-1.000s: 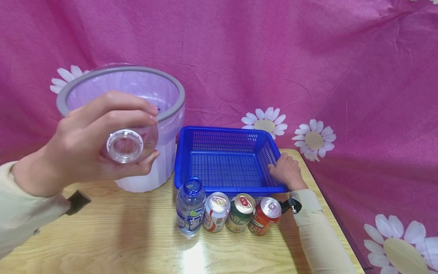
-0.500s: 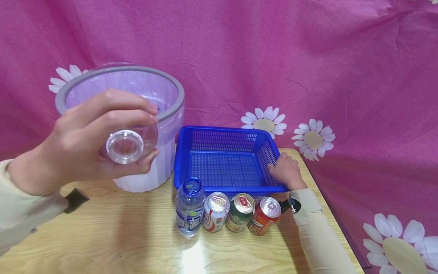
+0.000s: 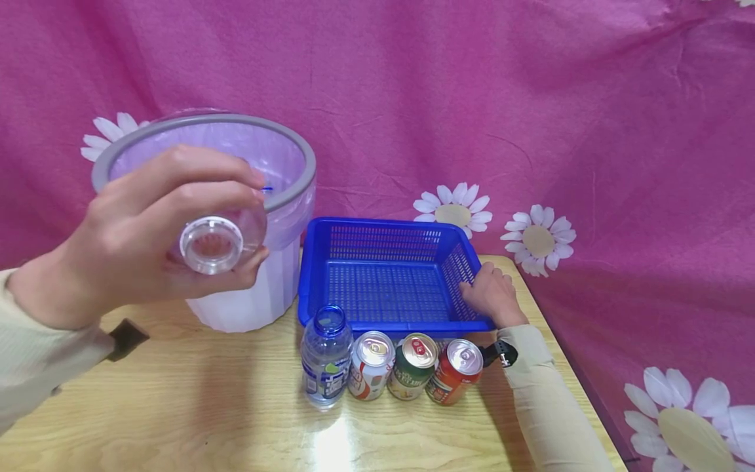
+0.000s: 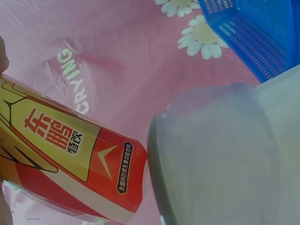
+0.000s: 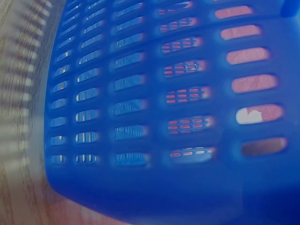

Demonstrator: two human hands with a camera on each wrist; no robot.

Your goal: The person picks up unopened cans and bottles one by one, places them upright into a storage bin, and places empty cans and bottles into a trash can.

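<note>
In the head view my left hand point(image 3: 171, 236) grips a clear plastic bottle point(image 3: 211, 245), held up in front of the bin with its round clear end toward the camera. The left wrist view shows the red and yellow label of this drink bottle point(image 4: 70, 150), pointing at the bin's rim; whether they touch I cannot tell. The bin point(image 3: 253, 288) is white with a grey rim and a clear liner. My right hand point(image 3: 492, 295) holds the right rim of a blue plastic basket point(image 3: 377, 326); its thumb lies inside the wall. Only the perforated basket wall point(image 5: 131, 108) fills the right wrist view.
Before the basket stand an uncapped clear bottle with a blue neck point(image 3: 326, 360), a white can point(image 3: 371, 367), a green can point(image 3: 413, 367) and an orange-red can point(image 3: 454, 373). They rest on a wooden table point(image 3: 177, 406). A pink flowered cloth point(image 3: 377, 98) hangs behind.
My left hand and its bottle have shifted slightly left and up, with the grip unchanged. The right hand stays on the basket rim. The whole head view has drifted a little.
</note>
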